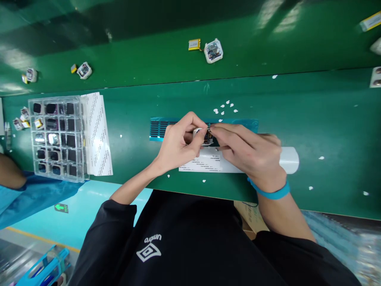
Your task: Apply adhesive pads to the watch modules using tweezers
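Observation:
My left hand (183, 141) is closed around a small white square device housing (208, 140) with dark circuitry showing inside. My right hand (247, 149) meets it from the right, thumb and fingertips pinched together at the housing's upper edge. Whatever sits between those fingertips is hidden or too small to name. Below both hands lies a printed white adhesive sheet (205, 161), its right end curled up. Behind them is a blue strip with dark slots (159, 128). Several small white round stickers (222, 106) are scattered just beyond the hands.
At left stands a clear compartment tray (84, 159) of small screens, beside more white sheets (99, 139). Open housings (213, 51) with yellow batteries (194, 44) rest along the far green surface. Another person's arm (10, 172) reaches in at the left edge.

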The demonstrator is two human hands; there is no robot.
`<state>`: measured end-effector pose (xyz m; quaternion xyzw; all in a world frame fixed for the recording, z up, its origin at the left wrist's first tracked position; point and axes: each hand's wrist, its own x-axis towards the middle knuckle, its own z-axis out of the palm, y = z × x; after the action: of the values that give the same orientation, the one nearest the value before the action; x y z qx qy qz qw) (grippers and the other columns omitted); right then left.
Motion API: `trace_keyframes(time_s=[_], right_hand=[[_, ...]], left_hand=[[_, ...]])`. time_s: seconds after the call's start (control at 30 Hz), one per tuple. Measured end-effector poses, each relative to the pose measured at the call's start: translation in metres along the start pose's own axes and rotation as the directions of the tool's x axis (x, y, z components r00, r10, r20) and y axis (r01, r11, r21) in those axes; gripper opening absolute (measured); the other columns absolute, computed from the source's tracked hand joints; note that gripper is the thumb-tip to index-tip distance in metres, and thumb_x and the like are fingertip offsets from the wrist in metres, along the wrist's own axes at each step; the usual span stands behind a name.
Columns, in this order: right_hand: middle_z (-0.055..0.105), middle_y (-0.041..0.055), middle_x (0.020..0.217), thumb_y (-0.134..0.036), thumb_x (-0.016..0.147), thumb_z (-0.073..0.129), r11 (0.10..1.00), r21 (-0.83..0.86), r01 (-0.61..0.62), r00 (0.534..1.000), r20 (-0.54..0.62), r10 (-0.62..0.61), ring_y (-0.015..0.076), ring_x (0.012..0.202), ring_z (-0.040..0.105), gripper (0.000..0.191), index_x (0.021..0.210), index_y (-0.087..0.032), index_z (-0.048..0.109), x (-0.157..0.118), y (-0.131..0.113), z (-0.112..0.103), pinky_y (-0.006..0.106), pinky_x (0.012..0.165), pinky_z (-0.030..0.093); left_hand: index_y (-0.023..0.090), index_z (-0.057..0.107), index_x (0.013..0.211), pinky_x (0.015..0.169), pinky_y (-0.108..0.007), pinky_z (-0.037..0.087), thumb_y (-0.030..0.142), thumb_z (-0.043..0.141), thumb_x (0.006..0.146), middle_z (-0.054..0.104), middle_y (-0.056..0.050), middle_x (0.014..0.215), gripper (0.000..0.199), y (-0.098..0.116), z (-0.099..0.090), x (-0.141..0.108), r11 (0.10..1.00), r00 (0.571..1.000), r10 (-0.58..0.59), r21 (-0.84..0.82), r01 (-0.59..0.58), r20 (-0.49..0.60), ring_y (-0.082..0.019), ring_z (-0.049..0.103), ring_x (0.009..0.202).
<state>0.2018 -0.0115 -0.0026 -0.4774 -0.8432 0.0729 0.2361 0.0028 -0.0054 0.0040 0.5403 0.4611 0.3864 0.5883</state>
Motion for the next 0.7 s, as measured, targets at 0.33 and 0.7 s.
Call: trace_keyframes(time_s=[0.33,0.7], right_hand=[[0.081,0.0004,0.083,-0.036,0.100,0.067,0.859,0.447,-0.250,0.962,0.015,0.273,0.0134,0.054,0.063,0.015,0.099,-0.027,0.080,0.012,-0.014,-0.014,0.031,0.049,0.046],[0.072,-0.0038,0.065,-0.041,0.090,0.076,0.592,0.690,-0.417,0.887,0.166,0.432,0.0129,0.050,0.057,0.015,0.081,-0.030,0.080,0.011,-0.013,-0.020,0.028,0.044,0.042]], left_hand=[[0.021,0.052,0.092,0.049,-0.018,0.045,0.019,0.060,0.096,0.065,0.006,0.070,0.009,-0.001,0.005,-0.004,0.973,0.985,0.172,0.157,-0.170,0.003,-0.004,0.055,0.048],[0.018,0.064,0.108,0.061,-0.020,0.056,0.021,0.073,0.095,0.079,0.002,0.086,0.016,0.009,0.004,-0.013,0.955,0.970,0.242,0.171,-0.241,0.020,-0.008,0.070,0.061]])
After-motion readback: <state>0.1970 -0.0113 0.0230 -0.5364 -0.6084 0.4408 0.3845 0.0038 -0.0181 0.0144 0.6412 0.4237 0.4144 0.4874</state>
